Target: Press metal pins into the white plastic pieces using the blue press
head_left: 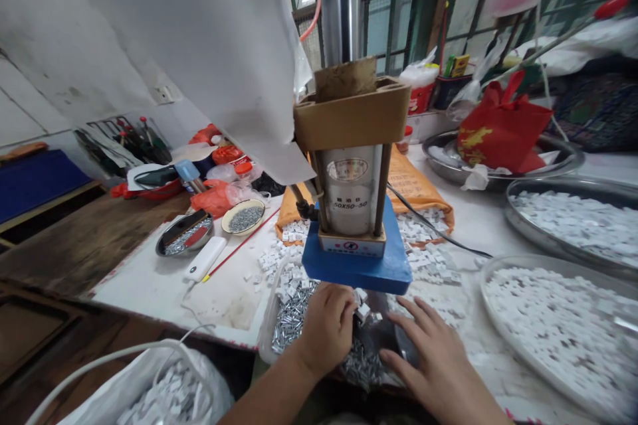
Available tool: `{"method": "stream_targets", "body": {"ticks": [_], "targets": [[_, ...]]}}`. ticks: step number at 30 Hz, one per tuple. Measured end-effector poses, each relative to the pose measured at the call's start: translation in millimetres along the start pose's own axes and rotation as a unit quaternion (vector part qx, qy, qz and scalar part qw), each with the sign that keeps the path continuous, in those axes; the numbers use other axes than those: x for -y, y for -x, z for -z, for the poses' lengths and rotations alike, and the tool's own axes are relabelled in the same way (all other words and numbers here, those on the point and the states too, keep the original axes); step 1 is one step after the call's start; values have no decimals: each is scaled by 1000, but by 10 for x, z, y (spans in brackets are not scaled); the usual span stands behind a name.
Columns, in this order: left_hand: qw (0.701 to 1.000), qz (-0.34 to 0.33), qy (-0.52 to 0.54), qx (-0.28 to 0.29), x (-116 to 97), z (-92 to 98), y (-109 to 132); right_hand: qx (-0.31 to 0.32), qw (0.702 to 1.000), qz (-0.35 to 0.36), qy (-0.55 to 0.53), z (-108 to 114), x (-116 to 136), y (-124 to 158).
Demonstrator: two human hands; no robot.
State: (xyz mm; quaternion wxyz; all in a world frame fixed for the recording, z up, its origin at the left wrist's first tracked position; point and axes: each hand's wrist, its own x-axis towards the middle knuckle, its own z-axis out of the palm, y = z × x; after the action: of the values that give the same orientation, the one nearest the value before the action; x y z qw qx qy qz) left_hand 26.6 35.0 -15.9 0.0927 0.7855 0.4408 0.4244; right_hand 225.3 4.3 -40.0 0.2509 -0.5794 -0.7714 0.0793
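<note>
Below the blue base (356, 273) of a bench press, my left hand (325, 327) has its fingers curled together. What they hold, if anything, is hidden. Small white plastic pieces (363, 311) lie right beside its fingertips. My right hand (432, 340) is open, its fingers spread over the work spot under the press. Against my left hand stands a clear plastic tub (265, 331) with metal pins (290, 319) and some white pieces inside. More loose metal pins (363, 364) lie between the two hands. The press's air cylinder (349, 194) rises above the base.
White pieces (433, 264) spill from an orange sack (416, 179) behind the press. Round trays (491, 295) of white parts stand at the right. At left are a bowl (234, 229) of small metal parts and a power bank (207, 257). A lever with a red knob (612, 8) sticks out upper right.
</note>
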Motion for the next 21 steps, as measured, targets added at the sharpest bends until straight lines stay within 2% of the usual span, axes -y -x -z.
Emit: {"method": "stream_targets", "body": {"ticks": [4,9,12,16,19,21], "targets": [[1000,-5,-3,-18,29,-46,25,22,992,45,119,93,-275,327],[1000,10,-5,-14,18,-29,35,9,989,57,135,-30,-382,444],[996,77,38,-1,-2,-4,25,-21,993,53,104,-54,-310,285],[973,189,132,5,-30,-23,0,-64,995,71,23,-33,-9,-107],[956,229,183,-30,-42,-73,-16,-29,994,96,-37,-30,252,-362],[954,234,181,-53,-41,-103,-31,-17,993,98,-68,-45,360,-445]]}}
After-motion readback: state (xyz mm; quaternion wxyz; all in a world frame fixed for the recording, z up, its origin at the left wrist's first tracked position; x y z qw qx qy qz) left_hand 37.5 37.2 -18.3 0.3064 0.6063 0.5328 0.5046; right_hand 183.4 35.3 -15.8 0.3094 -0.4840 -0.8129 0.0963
